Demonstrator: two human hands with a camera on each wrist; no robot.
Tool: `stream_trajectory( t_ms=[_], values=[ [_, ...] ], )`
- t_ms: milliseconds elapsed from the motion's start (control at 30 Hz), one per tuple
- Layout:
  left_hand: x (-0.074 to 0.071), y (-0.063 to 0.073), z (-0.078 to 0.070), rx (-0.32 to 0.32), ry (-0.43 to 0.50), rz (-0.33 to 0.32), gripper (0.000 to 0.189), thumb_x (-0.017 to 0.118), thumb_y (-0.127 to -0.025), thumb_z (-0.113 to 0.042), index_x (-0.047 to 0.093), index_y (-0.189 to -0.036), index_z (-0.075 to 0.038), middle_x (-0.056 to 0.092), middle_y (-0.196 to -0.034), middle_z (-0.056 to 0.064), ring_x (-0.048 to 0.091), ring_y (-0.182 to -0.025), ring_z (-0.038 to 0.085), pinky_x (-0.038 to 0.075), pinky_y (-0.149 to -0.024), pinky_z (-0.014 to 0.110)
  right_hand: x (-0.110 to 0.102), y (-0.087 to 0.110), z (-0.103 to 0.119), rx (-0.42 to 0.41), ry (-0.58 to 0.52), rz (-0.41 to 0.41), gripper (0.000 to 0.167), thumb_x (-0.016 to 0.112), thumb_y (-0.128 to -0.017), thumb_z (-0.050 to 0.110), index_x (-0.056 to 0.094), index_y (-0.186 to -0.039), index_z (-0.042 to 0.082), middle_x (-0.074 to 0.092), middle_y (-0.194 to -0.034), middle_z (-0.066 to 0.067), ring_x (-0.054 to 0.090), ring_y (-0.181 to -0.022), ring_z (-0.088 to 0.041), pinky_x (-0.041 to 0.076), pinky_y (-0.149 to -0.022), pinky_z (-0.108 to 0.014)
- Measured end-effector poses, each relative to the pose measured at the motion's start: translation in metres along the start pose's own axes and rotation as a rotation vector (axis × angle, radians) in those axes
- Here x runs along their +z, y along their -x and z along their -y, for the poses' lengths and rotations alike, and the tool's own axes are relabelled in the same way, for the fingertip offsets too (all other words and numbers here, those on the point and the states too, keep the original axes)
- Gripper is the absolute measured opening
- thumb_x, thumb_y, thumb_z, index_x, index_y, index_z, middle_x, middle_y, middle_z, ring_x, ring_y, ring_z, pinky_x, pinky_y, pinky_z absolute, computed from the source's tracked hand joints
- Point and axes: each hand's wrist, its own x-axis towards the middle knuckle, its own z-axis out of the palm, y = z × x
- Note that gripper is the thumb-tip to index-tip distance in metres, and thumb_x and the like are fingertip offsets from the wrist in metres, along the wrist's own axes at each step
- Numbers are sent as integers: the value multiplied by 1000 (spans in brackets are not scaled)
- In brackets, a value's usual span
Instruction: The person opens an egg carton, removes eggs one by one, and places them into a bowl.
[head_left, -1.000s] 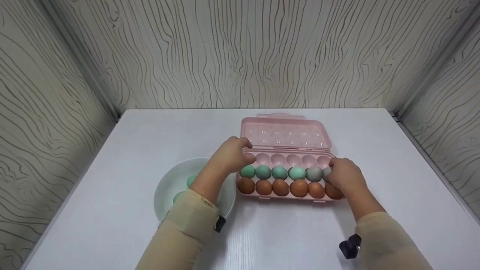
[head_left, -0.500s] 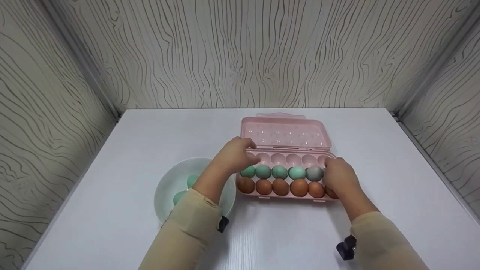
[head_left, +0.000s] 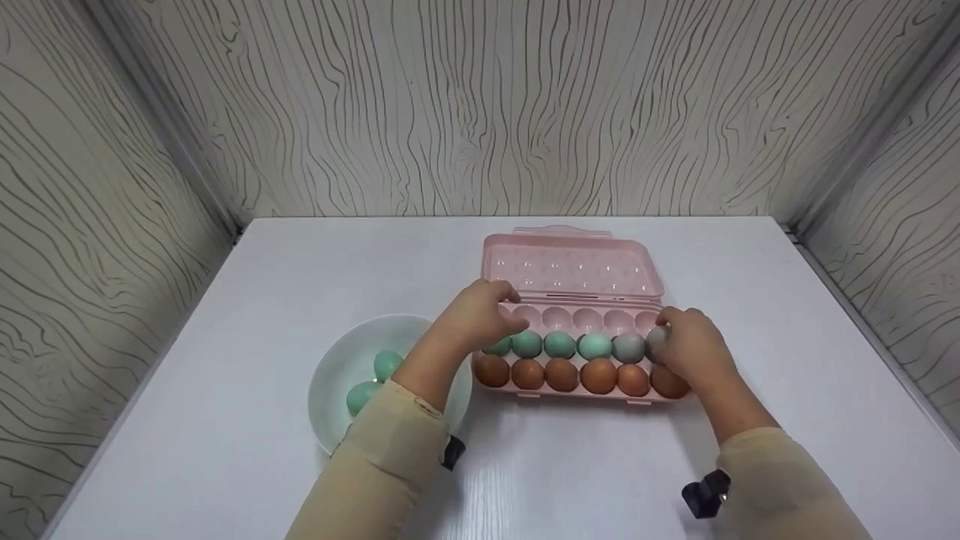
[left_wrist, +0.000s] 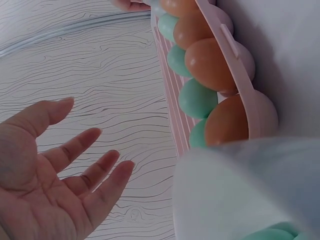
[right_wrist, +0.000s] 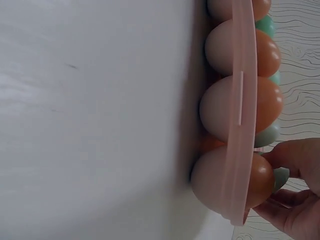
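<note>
A pink egg carton [head_left: 557, 321] lies with its lid [head_left: 570, 262] folded back. Brown eggs [head_left: 561, 375] fill its front row, and pale green to greyish eggs [head_left: 559, 344] fill the middle one; cups show bare in the back row. At the right end, my right hand [head_left: 697, 349] pinches the greyish egg [right_wrist: 282, 179] of the middle row between thumb and fingers. My left hand [head_left: 476, 315] hovers over the carton's left end, partly hiding it. In the left wrist view that hand [left_wrist: 65, 175] has spread, loosely bent fingers around nothing.
A white bowl [head_left: 330, 382] stands left of the carton, under my left forearm, with green eggs [head_left: 388, 365] in it. Both rest on a white table [head_left: 285, 285] with wood-patterned panels [head_left: 465, 112] behind and at the sides.
My left hand has shifted slightly right and toward me, uncovering more of the bowl's eggs. The right hand moved a little left, then back right, at the end egg.
</note>
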Motion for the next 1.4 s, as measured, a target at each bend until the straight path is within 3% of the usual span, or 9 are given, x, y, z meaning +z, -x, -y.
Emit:
stream_trajectory(
  t_ms=[300,600,700,900,1067,1233,1400],
  values=[
    [-2,0,4,60,-6,6,35,65,-83,-27,59,-113,-12,56,-118,7,51,-110,21,41,-95,36,-21,1,4,45,-132,-31,39,62,-81,16,52,-115,1,54,-109,-24,50,-102,-39,42,-87,-54],
    [-1,1,3,46,131,21,38,64,-84,-31,57,-118,-14,55,-121,8,52,-109,22,43,-92,39,-35,3,17,10,-278,-74,42,63,-83,18,50,-120,4,51,-121,-23,47,-114,-40,41,-90,-52],
    [0,-1,3,26,213,23,37,64,-84,-31,56,-117,-16,55,-121,6,52,-109,22,45,-90,38,-37,4,24,-7,-321,-79,43,64,-83,17,49,-121,5,51,-124,-21,46,-116,-39,42,-90,-51],
    [3,-3,1,-41,491,36,34,65,-84,-26,55,-115,-17,53,-121,6,55,-105,20,51,-80,31,-40,11,42,-52,-411,-112,43,65,-83,16,50,-123,7,51,-124,-18,49,-115,-36,45,-89,-47],
    [6,-2,0,-71,679,50,30,63,-86,-25,55,-114,-18,54,-118,4,54,-107,20,51,-81,33,-40,14,59,-90,-510,-98,43,67,-82,19,51,-121,9,52,-122,-14,51,-112,-30,48,-86,-39],
    [10,-1,0,-60,810,79,29,60,-87,-26,54,-115,-17,54,-116,3,52,-109,21,50,-83,35,-38,17,77,-134,-613,-60,44,69,-81,23,53,-120,10,52,-118,-10,52,-106,-23,47,-82,-28],
    [13,-1,-2,-64,884,108,32,62,-86,-29,54,-115,-18,54,-117,3,52,-110,21,50,-83,36,-31,20,93,-179,-673,-26,43,69,-81,22,54,-118,9,52,-116,-9,53,-103,-22,47,-82,-30]
  ],
)
